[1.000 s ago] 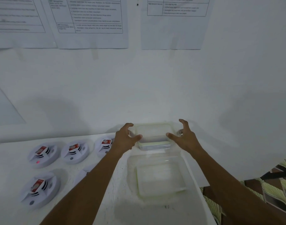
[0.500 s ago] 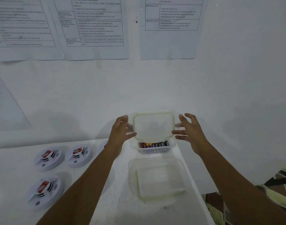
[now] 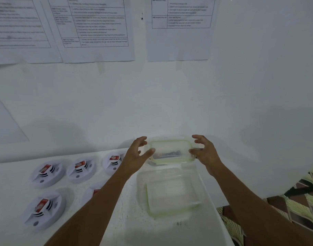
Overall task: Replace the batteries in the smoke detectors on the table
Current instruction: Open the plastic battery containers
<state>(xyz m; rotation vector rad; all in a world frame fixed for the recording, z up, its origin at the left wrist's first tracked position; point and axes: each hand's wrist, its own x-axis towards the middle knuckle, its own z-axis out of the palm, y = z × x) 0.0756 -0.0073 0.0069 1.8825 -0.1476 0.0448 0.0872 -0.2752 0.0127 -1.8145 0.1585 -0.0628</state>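
The left hand (image 3: 137,154) is gripping the left end of a clear, green-rimmed lid (image 3: 171,148). Its thumb is pressing on the near edge and its fingers are curling round the far corner. The right hand (image 3: 206,151) is gripping the right end of the lid in the same way, thumb in front and fingers arching behind. Between the two hands the lid is hanging tilted, its face turned toward the camera. It is sitting just above a small clear box (image 3: 153,162) at the far end of the worktop (image 3: 130,228), close to the wall (image 3: 170,103). Dark batteries (image 3: 168,154) are showing through the lid as a blurred row, and their number cannot be told.

Nearer the camera, just in front of the box, a larger clear tub (image 3: 171,194) with a pale green rim is lying flat on the worktop between the forearms.

To the left, five round white detectors (image 3: 47,172) are lying in two rows, three behind and two in front. Each is carrying a red-labelled block in its middle. The front right one (image 3: 94,192) is showing only partly behind the left forearm. Printed sheets (image 3: 95,29) are hanging on the wall above.
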